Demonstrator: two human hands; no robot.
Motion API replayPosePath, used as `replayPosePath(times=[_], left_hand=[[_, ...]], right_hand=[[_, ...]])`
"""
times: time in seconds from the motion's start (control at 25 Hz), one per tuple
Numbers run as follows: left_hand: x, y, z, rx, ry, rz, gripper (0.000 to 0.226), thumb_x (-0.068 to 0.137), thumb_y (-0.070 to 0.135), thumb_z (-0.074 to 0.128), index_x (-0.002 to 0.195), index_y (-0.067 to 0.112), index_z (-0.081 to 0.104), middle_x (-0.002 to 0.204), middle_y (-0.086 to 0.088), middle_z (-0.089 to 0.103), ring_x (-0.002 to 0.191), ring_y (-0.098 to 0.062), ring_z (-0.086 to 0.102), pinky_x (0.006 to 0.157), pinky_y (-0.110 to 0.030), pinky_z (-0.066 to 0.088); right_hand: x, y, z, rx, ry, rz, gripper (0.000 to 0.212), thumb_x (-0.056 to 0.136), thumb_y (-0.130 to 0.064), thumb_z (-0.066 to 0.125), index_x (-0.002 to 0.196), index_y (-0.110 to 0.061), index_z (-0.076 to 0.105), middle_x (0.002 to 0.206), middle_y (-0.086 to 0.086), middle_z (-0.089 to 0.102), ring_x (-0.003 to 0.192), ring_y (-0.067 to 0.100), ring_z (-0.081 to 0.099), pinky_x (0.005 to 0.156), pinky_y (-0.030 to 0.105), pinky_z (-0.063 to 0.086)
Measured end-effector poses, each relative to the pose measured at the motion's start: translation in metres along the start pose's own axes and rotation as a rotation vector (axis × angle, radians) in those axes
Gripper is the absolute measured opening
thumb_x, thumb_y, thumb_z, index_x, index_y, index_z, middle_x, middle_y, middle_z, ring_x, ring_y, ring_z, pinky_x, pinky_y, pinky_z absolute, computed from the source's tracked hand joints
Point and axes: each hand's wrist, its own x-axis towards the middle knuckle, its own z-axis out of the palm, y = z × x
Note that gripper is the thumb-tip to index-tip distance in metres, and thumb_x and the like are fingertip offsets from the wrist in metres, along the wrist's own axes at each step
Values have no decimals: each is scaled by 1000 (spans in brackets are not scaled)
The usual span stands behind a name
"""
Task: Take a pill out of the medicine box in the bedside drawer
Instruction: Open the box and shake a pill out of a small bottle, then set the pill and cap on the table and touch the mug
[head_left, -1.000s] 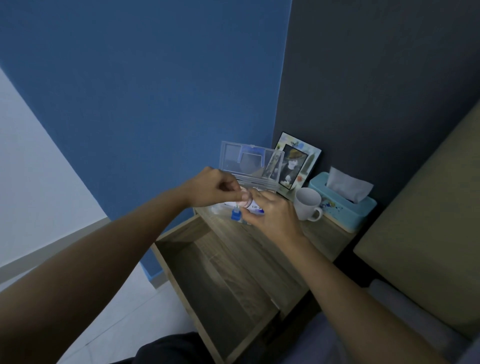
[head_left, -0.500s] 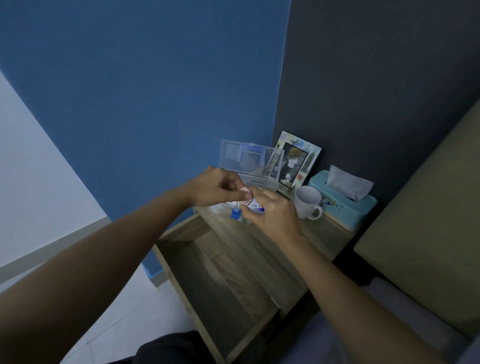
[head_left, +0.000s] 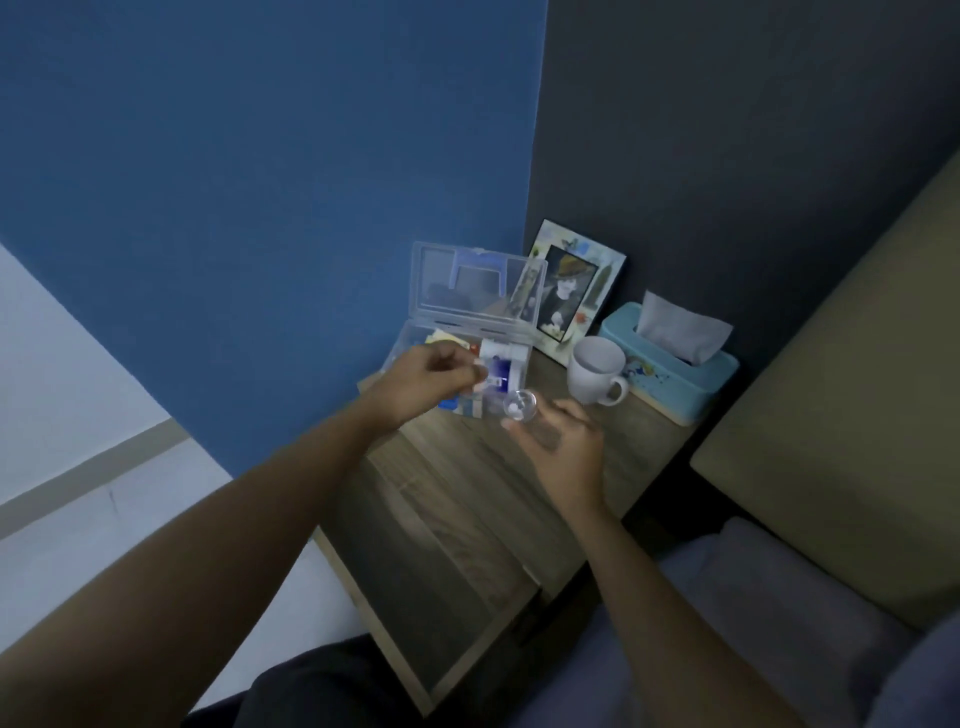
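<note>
Here, head view: wood surface (head_left: 519, 483) in a blue/grey wall corner, drawer (head_left: 415, 582) open below. Medicine box (head_left: 498, 364) lid-up at back. Left hand (head_left: 434, 376) pinched together over box, contents unclear. Right hand (head_left: 563, 447) holds small clear bottle (head_left: 521, 406), white pills inside.

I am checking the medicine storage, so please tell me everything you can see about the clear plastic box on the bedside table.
The medicine box is a rectangular case of clear plastic. It rests on the wooden tabletop near the blue wall, left of a picture frame. Its hinged lid stands open, nearly upright, with a blue handle visible through it. Inside lie small packets, white, blue and yellow. The left hand hovers over its front; whether it touches the box is unclear.
</note>
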Motion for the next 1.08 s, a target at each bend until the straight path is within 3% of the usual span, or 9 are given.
replayPosePath(times=[0.08,0.32,0.4,0.48,0.64,0.8,1.08], left_hand=[[3,-31,24,-4,-20,-33,11,79,10,68,85,17,64,85,-2,66,84,-14,62,86,-32,49],[8,-110,86,131,-44,-145,43,70,10,75,110,8,60,107,-12,67,90,-17,63,79,-26,53],[18,-123,97,240,-18,-118,49,71,12,74,117,5,59,114,-14,60,97,-21,61,86,-31,52],[30,-131,108,346,-25,-90,55,74,14,72,125,5,55,119,-17,56,106,-27,58,93,-33,48],[47,-140,124,358,-12,-80,63,77,15,70,134,10,44,124,-13,57,114,-25,54,89,-22,39],[53,-148,131,356,-60,-60,64,78,17,69,136,12,40,123,-12,60,116,-28,53,98,-35,44],[51,-154,137,392,-28,-28,63,80,19,67,137,12,40,126,-8,63,122,-27,51,98,-30,39]], right_hand=[[-18,30,3,-23,-71,115,32,73,-28,78,97,-8,72,90,9,64,80,16,60,73,26,48],[-55,99,17,-149,-274,399,40,76,-37,74,105,-12,69,109,7,59,97,20,57,81,22,39],[-56,114,21,-174,-282,434,42,76,-38,73,107,-11,68,114,9,57,101,21,56,85,22,38],[-54,126,25,-213,-287,426,43,77,-39,73,108,-9,68,114,12,54,103,23,54,87,24,39],[-48,140,31,-281,-291,389,44,77,-40,73,111,-12,68,111,12,48,101,24,52,85,24,40],[-48,149,27,-340,-287,328,47,75,-40,73,115,-15,65,111,13,47,100,25,49,84,32,46],[-52,150,28,-332,-258,296,51,74,-40,72,116,-13,61,114,12,46,100,19,47,79,25,42]])
